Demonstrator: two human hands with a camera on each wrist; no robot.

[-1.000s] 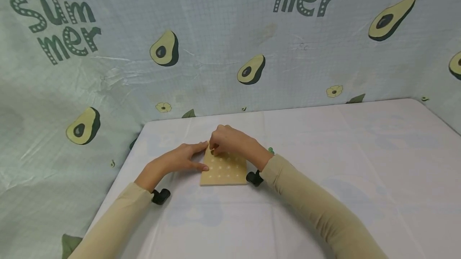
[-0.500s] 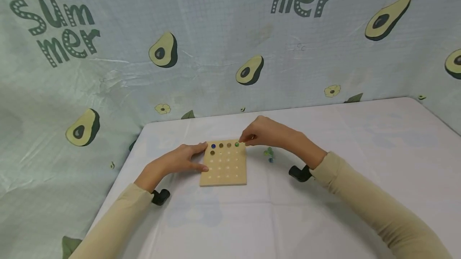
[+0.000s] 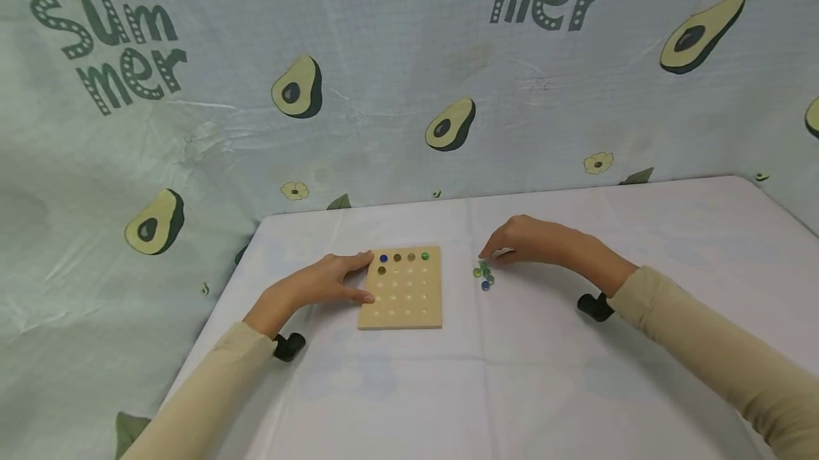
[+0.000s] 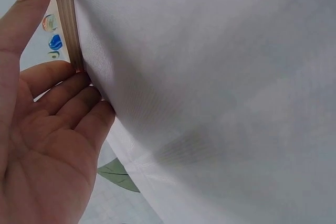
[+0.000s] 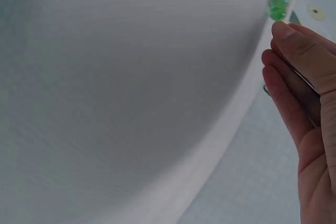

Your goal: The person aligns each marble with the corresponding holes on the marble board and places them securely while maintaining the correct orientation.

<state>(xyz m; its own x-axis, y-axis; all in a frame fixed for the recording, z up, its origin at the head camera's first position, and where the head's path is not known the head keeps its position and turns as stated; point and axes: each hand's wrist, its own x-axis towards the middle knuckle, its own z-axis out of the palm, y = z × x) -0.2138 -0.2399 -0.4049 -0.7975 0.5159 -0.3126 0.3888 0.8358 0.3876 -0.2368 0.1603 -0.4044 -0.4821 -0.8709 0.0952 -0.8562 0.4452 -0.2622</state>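
Observation:
A square wooden board (image 3: 403,300) with rows of small holes lies on the white table. Several marbles sit in its far rows: a blue one (image 3: 383,258), brown ones and a green one (image 3: 425,256). My left hand (image 3: 358,276) braces the board's left edge, thumb at the far corner and straight fingers against the side; the left wrist view shows those fingers (image 4: 79,95) pressed to the board's edge (image 4: 65,19). My right hand (image 3: 489,255) reaches down to a small cluster of loose marbles (image 3: 483,276) right of the board, its fingertips (image 5: 286,38) next to a green marble (image 5: 277,3).
The white tablecloth (image 3: 576,375) covers the table, with its left edge near my left forearm. An avocado-print sheet (image 3: 409,90) hangs behind and to the left. Black wrist mounts (image 3: 593,306) sit under both sleeves.
My right hand left a brown marble in the board's second row, then moved right off the board to the loose marbles. The left hand stayed on the board's edge.

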